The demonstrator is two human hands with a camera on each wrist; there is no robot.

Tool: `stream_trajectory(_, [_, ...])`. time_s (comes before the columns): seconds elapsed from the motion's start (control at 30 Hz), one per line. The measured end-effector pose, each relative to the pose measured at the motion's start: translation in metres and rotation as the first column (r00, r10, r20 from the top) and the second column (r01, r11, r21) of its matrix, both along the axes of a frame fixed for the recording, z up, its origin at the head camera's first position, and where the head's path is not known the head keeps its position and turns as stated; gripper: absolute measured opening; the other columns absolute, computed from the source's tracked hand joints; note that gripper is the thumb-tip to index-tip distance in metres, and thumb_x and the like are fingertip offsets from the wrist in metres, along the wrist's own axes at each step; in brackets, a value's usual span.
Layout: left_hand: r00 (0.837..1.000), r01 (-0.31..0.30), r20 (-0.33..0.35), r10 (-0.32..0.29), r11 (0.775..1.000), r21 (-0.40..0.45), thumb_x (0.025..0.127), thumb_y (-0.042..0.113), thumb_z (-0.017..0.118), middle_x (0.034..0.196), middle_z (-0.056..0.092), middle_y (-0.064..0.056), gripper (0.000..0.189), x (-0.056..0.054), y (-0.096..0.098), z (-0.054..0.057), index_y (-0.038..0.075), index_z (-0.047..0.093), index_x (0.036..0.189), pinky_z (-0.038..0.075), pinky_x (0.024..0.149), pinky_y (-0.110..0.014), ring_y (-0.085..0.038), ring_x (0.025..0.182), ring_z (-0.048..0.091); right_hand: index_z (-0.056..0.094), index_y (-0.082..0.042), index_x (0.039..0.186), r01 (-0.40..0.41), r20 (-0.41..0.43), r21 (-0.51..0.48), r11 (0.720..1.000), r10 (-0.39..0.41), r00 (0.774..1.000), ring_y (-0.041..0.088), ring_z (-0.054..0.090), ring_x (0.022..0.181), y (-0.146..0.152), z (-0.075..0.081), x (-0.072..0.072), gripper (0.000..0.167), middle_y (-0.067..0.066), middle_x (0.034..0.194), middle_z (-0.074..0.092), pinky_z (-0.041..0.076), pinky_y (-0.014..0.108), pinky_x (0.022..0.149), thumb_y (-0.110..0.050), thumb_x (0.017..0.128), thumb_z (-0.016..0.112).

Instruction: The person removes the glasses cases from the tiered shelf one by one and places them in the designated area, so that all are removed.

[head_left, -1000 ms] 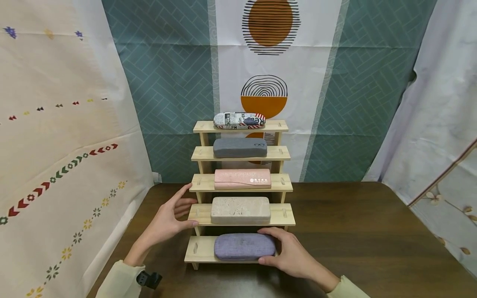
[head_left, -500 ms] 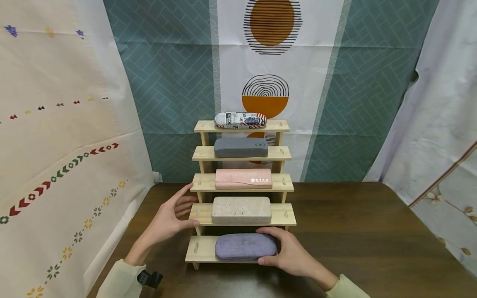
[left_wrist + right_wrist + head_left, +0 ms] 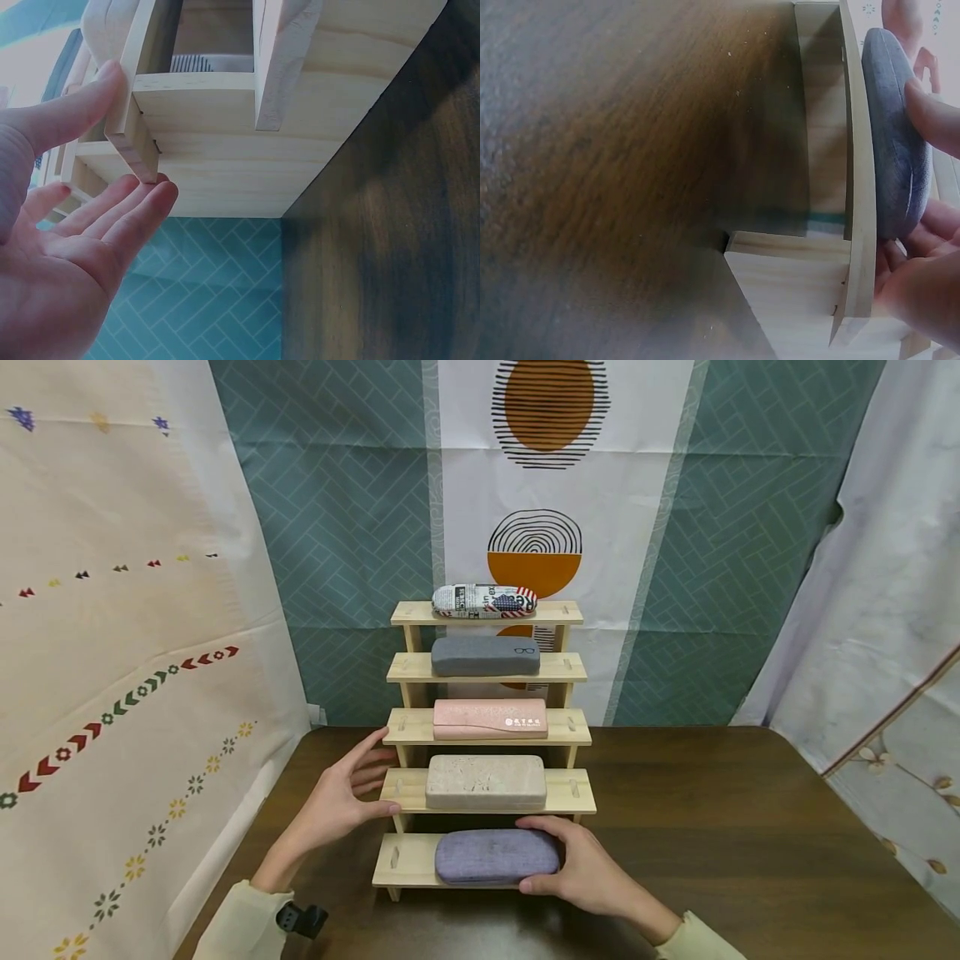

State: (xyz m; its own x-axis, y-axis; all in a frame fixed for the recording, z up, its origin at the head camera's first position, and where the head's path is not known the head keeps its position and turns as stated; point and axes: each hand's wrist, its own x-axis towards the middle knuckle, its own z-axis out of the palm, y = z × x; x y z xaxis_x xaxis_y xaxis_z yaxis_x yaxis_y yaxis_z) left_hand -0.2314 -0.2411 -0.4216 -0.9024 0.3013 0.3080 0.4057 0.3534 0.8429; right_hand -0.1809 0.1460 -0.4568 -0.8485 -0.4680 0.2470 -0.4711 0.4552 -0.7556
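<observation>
A light wooden shelf with several steps stands on the table. On its lowest step lies a purple fabric glasses case. My right hand grips the case's right end, thumb in front and fingers behind, as the right wrist view also shows. At the shelf's left side, my left hand holds the end of the second-lowest step between thumb and fingers. In the left wrist view the thumb touches one edge of that board, and fingertips meet its other edge.
Higher steps each hold one case: a beige case, a pink case, a grey case and a newsprint-patterned case at the top. Dark brown table extends to both sides. Patterned cloths hang behind and beside it.
The purple glasses case has shifted very slightly to the right on its step, toward my right hand. My left hand keeps its place on the shelf.
</observation>
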Motion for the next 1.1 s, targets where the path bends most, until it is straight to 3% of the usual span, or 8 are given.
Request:
stream_trajectory(0.37, [1.000,-0.002,0.005,0.002,1.000,0.005,0.077,0.002,0.094,0.148,0.055,-0.023,0.111,0.000,0.000,0.000,0.024,0.033,0.167,0.053,0.104,-0.051,-0.043,0.130,0.060,0.070,-0.019,0.132,0.008,-0.002,-0.006,1.000,-0.008,1.000,0.015,0.062,0.109,-0.001,0.000,0.001,0.064,-0.003,0.129,0.069,0.051,0.031,0.093,-0.027,0.075,0.098])
stream_trajectory(0.83, [1.000,-0.008,0.004,0.008,1.000,0.002,0.078,0.004,0.094,0.147,0.056,-0.023,0.110,0.001,0.000,-0.001,0.023,0.033,0.167,0.055,0.103,-0.046,-0.044,0.131,0.059,0.071,-0.023,0.130,0.014,0.065,-0.075,0.997,-0.009,0.998,0.015,0.061,0.109,0.004,-0.001,0.009,0.059,-0.007,0.127,0.068,0.049,0.029,0.092,-0.028,0.078,0.097])
stream_trajectory(1.1, [1.000,0.006,0.015,-0.007,0.999,0.033,0.078,0.002,0.094,0.147,0.055,-0.024,0.111,0.000,0.000,-0.002,0.022,0.032,0.167,0.055,0.104,-0.045,-0.043,0.132,0.059,0.070,-0.015,0.132,-0.003,0.101,-0.165,0.986,0.020,0.995,0.017,0.063,0.104,0.015,0.004,0.014,0.058,0.001,0.128,0.068,0.053,0.028,0.087,-0.023,0.080,0.095])
